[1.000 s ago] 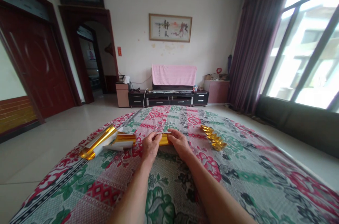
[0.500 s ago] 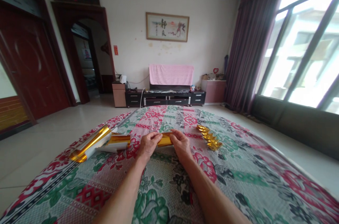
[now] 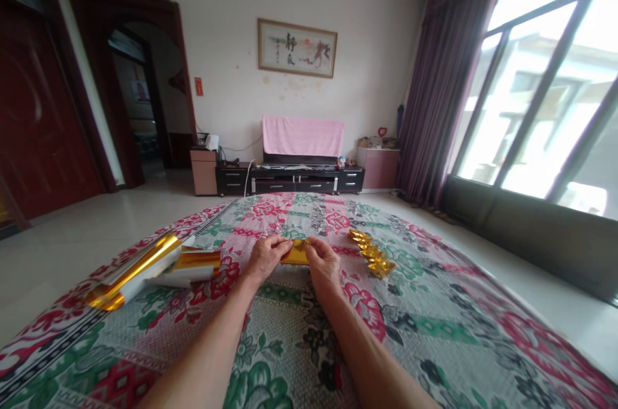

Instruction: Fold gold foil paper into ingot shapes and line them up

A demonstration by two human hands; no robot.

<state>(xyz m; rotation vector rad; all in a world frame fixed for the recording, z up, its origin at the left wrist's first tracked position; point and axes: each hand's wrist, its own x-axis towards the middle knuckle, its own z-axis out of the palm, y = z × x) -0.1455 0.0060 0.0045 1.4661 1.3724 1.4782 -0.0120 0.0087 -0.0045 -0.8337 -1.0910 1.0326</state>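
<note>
My fingers (image 3: 276, 245) pinch the foil (image 3: 294, 256) at both ends, left hand (image 3: 264, 257) and right hand (image 3: 322, 262) equally near, its length lying crosswise between them.

Left of the left hand (image 3: 264, 257) lies loose gold foil (image 3: 145, 264), right of the right hand (image 3: 322, 262) folded gold pieces (image 3: 371, 252); bare cloth (image 3: 299, 338) nearer.
</note>
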